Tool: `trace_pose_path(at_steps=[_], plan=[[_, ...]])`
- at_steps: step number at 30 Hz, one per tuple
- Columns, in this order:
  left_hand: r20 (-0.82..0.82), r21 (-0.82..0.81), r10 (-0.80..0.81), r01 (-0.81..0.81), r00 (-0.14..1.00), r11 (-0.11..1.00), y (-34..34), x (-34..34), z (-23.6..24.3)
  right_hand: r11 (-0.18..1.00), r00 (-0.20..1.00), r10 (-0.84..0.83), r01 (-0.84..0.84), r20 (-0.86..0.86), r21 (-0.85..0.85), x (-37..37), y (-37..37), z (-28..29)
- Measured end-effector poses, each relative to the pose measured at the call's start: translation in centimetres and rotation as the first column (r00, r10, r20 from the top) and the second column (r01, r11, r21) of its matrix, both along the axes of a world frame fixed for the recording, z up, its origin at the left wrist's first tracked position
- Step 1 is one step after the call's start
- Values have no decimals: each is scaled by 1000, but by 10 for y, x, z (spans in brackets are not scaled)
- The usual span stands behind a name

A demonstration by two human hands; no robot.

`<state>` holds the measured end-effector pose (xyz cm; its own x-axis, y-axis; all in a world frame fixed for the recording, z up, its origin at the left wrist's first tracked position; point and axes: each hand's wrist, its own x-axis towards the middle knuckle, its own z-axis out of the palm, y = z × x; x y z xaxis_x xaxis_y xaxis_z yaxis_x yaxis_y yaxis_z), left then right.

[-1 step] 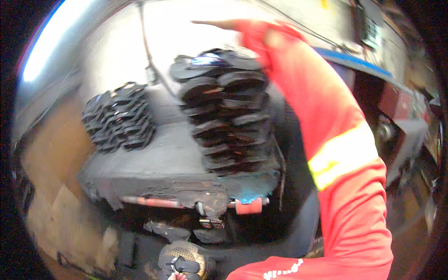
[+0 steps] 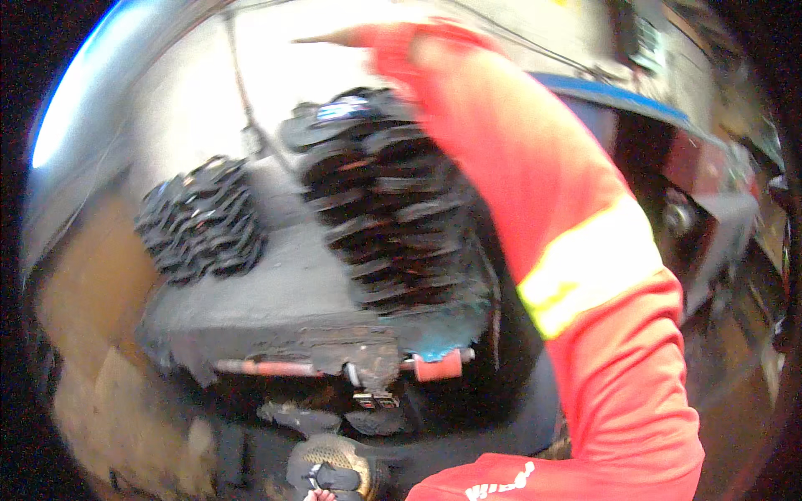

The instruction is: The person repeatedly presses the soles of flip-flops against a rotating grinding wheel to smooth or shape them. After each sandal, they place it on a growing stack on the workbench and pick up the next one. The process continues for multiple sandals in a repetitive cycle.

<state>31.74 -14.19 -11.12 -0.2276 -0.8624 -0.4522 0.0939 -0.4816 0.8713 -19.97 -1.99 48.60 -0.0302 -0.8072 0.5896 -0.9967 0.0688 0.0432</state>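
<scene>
My right arm in a red sleeve with a yellow reflective band reaches up and across to the left. My right hand point(image 2: 347, 36) is blurred above the taller stack of black flip-flops point(image 2: 380, 200), with its fingers stretched out to a thin point and nothing visible in them. At the lower edge, the fingertips of my left hand point(image 2: 319, 495) close on a black flip-flop point(image 2: 338, 478) with a greyish strap. The rest of that hand is out of the picture. Behind this flip-flop lies a round, perforated, tan-coloured disc point(image 2: 330, 451).
A shorter flip-flop stack point(image 2: 200, 221) stands left on the grey bench point(image 2: 242, 296). Red rollers point(image 2: 439, 365) run along the bench's front edge. Dark machinery point(image 2: 681, 213) stands at the right. A cord point(image 2: 241, 83) hangs near the pale wall.
My right hand has moved left relative to the taller stack. The whole view has shifted a little. My left hand stays at the flip-flop.
</scene>
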Motion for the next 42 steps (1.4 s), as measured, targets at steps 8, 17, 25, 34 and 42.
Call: trace_pose_path(at_steps=[8, 17, 25, 34, 42], plan=[[-100, -14, 7, -8, 995, 1000, -32, 0, -12, 929, 912, 369, -367, -177, 43, 143, -106, -81], [-128, -154, 69, -89, 989, 984, -10, 40, -25, 527, 567, 820, -800, 74, 287, 282, -135, -220], [248, -6, 322, -331, 913, 944, -29, 117, -97, 445, 559, 394, -810, 729, 382, 257, -52, -352], [693, -55, 168, -180, 701, 982, -104, 124, -256, 584, 633, -297, -473, 715, 660, 204, 122, -476], [264, -219, 92, -34, 960, 975, -147, 124, -255, 420, 713, -422, -395, 561, 817, 220, 196, -527]])
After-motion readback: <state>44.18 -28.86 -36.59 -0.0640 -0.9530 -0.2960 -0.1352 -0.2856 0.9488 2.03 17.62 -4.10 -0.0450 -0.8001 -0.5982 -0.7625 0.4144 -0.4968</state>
